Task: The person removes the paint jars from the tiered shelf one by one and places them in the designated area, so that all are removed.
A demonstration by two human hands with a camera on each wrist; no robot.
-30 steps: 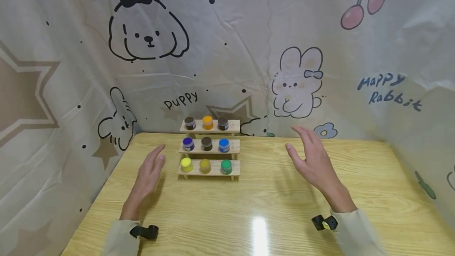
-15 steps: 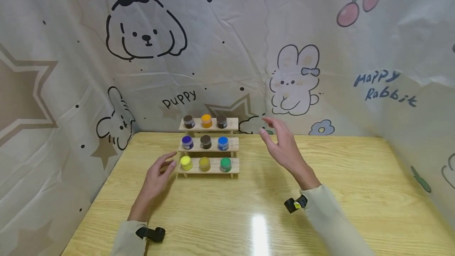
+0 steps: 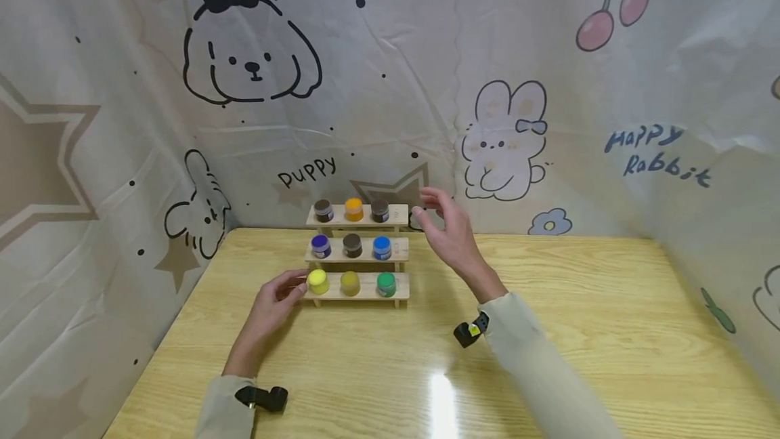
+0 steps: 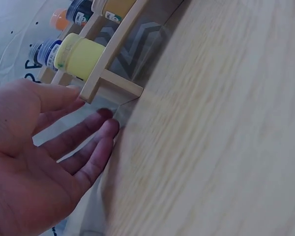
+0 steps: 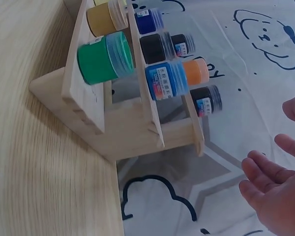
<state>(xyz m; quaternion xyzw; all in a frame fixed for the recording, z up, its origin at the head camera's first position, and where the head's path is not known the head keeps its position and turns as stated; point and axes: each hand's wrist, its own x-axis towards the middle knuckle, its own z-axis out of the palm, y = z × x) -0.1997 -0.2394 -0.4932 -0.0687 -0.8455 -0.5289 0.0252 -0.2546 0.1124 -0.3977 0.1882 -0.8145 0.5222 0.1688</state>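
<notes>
A three-tier wooden rack [image 3: 399,286] stands on the table and bears several small paint jars, three on each tier. My left hand [image 3: 275,305] is at the left end of its lowest tier, next to the yellow jar [image 3: 317,282]. In the left wrist view the thumb [image 4: 64,95] lies at the tier's end, and whether it touches is hard to tell. The other fingers are loosely bent around nothing. Right of the top tier, my right hand [image 3: 452,236] hovers with its fingers spread, apart from the rack; the green jar [image 5: 105,58] is nearest that wrist camera.
The wooden table [image 3: 378,364] reaches back to a hanging cloth [image 3: 390,87] printed with a puppy, a rabbit and stars. Cloth also hangs at the left and right sides. Light reflects off the front of the table.
My left hand has moved right, up to the rack's lowest tier. My right hand has come left and slightly back towards the top tier. The rack and jars stay put.
</notes>
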